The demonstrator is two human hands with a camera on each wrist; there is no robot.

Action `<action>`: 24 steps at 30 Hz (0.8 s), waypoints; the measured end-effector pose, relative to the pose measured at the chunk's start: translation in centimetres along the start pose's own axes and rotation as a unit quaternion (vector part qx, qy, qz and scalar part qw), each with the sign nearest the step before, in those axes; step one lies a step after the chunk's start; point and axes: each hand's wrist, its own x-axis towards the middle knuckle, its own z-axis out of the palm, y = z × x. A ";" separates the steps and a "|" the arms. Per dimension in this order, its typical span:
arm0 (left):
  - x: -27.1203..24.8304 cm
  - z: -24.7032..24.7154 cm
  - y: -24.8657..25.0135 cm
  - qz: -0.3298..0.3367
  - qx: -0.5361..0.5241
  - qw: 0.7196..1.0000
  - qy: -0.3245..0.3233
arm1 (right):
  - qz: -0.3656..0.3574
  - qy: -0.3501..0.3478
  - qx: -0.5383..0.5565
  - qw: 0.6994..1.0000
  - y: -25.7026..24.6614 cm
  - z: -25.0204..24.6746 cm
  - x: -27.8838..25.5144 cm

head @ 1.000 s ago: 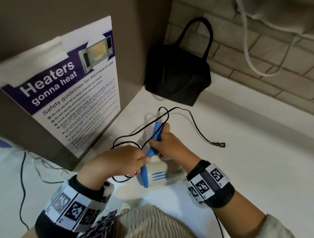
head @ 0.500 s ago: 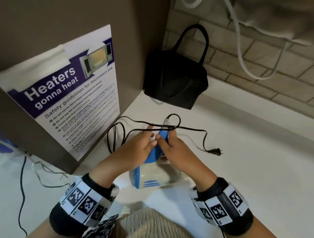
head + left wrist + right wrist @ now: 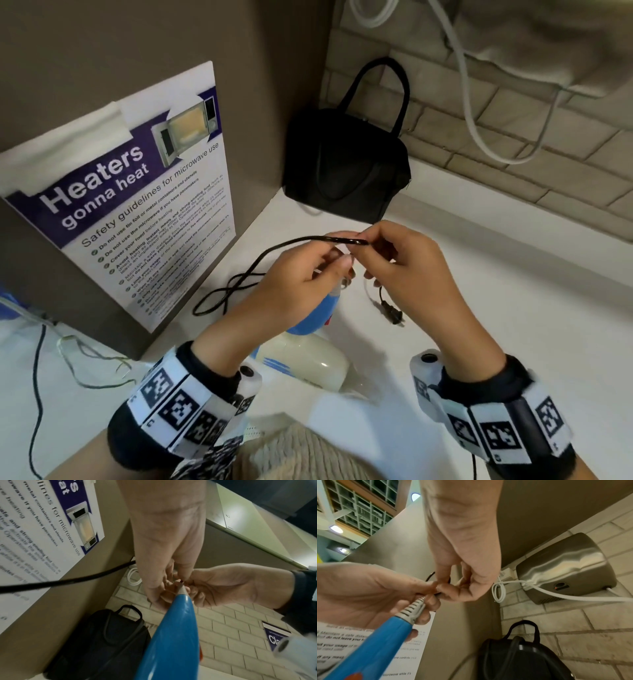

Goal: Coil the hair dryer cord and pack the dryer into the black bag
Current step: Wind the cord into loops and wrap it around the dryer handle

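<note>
From the head view, both hands pinched the black cord point(image 3: 294, 241) above the hair dryer point(image 3: 308, 363) lying on the counter point(image 3: 513, 325); the black bag point(image 3: 346, 171) stood behind. In the left wrist view, the left hand point(image 3: 164, 555) also held the blue handle point(image 3: 173, 635). In the right wrist view, the right hand point(image 3: 464, 563) pinched the cord just beside the grey collar point(image 3: 414, 609)

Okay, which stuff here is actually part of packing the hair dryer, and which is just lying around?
Part of the job:
hair dryer
black cord, pinched by left hand and right hand
plug
black bag

Just there:
microwave poster
white cable
metal wall unit
</note>
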 end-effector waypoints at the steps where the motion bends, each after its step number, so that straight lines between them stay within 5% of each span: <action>1: 0.1 0.1 0.2 0.002 0.016 1.000 -0.014 | -0.004 0.001 0.003 1.000 -0.1 0.0 0.1; 9: -0.9 0.5 1.5 -0.053 -0.003 0.994 -0.098 | -0.048 0.071 0.010 0.996 -0.6 -0.2 1.1; 14: -1.3 0.7 2.0 -0.081 -0.034 0.987 -0.137 | -0.152 -0.044 0.005 0.987 -0.6 0.5 2.2; 19: -1.5 0.0 3.0 -0.085 -0.097 0.979 -0.160 | -0.064 -0.167 0.122 0.976 -0.3 0.7 2.2; 24: -0.9 -1.2 3.4 -0.071 -0.241 0.961 -0.117 | -0.038 -0.125 0.190 0.973 0.7 1.3 1.9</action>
